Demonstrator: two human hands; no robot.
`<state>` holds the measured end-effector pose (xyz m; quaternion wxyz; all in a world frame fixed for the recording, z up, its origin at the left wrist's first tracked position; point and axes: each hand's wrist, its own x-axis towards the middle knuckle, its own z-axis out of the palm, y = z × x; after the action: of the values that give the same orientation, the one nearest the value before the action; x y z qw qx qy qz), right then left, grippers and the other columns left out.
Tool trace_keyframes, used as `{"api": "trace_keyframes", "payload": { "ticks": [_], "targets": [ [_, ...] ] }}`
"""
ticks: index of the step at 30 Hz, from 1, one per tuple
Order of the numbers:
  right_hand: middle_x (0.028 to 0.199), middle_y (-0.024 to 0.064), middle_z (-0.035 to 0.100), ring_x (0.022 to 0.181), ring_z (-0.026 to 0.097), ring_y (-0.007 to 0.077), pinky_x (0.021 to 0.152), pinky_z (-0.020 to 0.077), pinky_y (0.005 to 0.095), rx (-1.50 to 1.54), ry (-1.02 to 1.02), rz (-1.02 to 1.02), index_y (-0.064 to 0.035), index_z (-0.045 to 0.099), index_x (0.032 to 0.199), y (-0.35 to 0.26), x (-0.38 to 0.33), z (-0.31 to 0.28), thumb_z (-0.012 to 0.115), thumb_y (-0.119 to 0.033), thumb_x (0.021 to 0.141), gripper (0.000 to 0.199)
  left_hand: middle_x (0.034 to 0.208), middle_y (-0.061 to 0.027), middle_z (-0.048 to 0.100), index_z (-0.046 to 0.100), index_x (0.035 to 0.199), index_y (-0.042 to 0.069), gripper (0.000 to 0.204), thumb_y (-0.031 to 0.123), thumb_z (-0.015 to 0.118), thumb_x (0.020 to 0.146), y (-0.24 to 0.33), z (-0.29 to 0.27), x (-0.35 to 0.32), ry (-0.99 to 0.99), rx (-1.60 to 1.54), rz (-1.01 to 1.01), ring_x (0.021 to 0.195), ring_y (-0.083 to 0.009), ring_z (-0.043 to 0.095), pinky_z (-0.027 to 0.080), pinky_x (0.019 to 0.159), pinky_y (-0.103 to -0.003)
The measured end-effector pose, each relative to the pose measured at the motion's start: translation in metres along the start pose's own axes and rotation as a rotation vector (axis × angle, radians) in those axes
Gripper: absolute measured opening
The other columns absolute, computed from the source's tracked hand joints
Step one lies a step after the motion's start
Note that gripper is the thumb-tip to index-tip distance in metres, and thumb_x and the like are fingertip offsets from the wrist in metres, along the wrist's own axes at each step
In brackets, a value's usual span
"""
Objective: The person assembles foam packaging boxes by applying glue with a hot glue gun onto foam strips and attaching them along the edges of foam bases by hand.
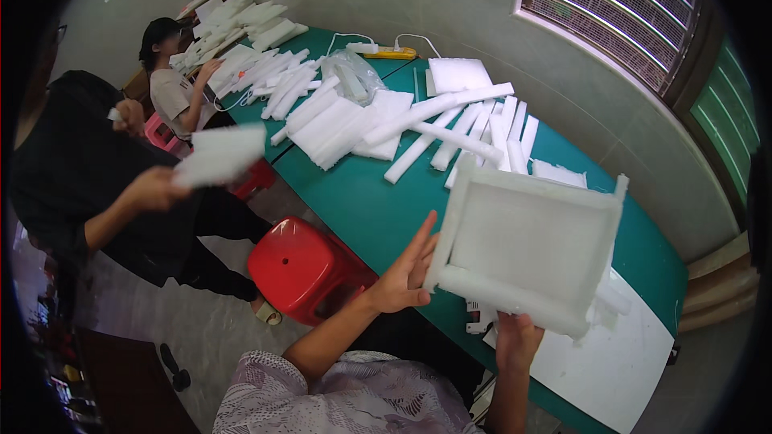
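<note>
A shallow white foam tray (531, 245) with raised strips along its rim is held up over the table's near right part. My right hand (517, 341) grips its lower edge, thumb in front and the other fingers hidden behind. At the tray's left side is my left hand (402, 273), fingers stretched out and thumb apart, close to the lower left corner. Whether it touches the foam I cannot tell. Below the tray lies a white board (603, 370), and part of a small white and dark tool (478, 317) shows beside it.
Loose foam strips (466, 128) and foam sheets (330, 124) cover much of the green table (322, 193). A yellow power strip (392, 53) lies by the wall. At left, a standing person holds a foam piece (221, 153); another sits beyond. A red stool (293, 261) stands nearby.
</note>
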<state>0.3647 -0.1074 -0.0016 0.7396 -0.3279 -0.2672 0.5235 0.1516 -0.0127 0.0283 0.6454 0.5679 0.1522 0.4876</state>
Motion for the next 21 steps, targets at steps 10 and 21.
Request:
{"api": "trace_keyframes", "payload": {
  "ticks": [10, 21],
  "targets": [
    [0.129, 0.0148, 0.051, 0.121, 0.049, 0.0293, 0.103, 0.0369, 0.0533, 0.172, 0.325, -0.412, -0.001, 0.042, 0.129, -0.1, -0.099, -0.073, 0.059, -0.012, 0.089, 0.045, 0.134, -0.0166, 0.041, 0.035, 0.137, 0.002, 0.056, 0.025, 0.053, 0.089, -0.028, -0.02, 0.003, 0.365, 0.366, -0.131, 0.102, -0.0254, 0.057, 0.05, 0.082, -0.033],
    [0.121, 0.0097, 0.057, 0.116, 0.051, 0.031, 0.105, 0.0373, 0.05, 0.123, 1.086, -1.143, -0.0078, 0.051, 0.121, -0.14, -0.358, -0.063, 0.057, -0.026, 0.089, 0.037, 0.095, -0.017, 0.061, 0.055, 0.11, -0.006, 0.03, 0.01, 0.066, 0.088, -0.052, -0.012, 0.027, 0.157, 0.617, 0.254, 0.079, -0.0243, 0.06, 0.052, 0.071, -0.034]
  ]
}}
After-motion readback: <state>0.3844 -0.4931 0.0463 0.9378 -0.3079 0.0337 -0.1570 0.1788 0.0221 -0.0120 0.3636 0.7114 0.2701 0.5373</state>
